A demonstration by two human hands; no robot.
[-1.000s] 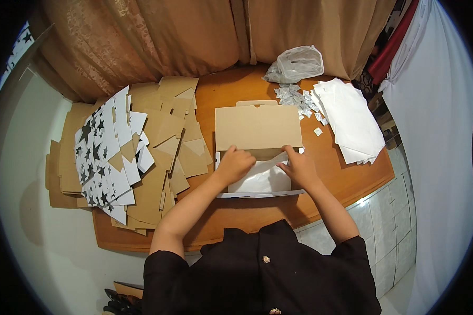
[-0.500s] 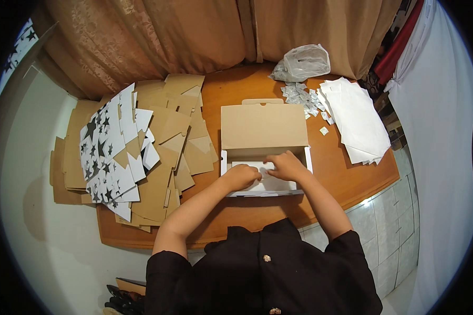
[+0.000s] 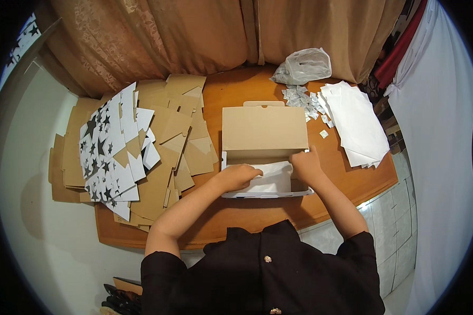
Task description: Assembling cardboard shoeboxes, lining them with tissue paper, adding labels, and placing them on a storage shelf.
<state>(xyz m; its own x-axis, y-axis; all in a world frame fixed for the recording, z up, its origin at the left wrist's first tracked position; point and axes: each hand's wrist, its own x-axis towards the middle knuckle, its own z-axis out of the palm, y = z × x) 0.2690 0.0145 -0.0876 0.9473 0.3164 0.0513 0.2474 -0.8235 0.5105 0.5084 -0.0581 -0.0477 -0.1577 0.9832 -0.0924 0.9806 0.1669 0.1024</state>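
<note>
An open cardboard box [image 3: 265,128], brown inside with white outer edges, sits on the table before me, its lid tilted back. Inside lies a sheet of white paper [image 3: 272,181]. At the left edge of the sheet, my left hand [image 3: 239,177] has its fingers closed on the paper. My right hand [image 3: 306,166] is curled at the sheet's upper right corner, beside the box's right wall, and appears to pinch the paper; its fingertips are partly hidden.
Left of the box are flattened brown cardboard boxes [image 3: 168,126] and star-printed white ones [image 3: 102,147]. At the back right lie small sachets [image 3: 299,97], a clear plastic bag [image 3: 307,65] and stacked white paper [image 3: 357,126]. A brown curtain [image 3: 168,37] hangs behind the table [image 3: 231,86].
My hands have moved apart, the right one towards the box's right wall and the left slightly left. More of the white paper now shows between them.
</note>
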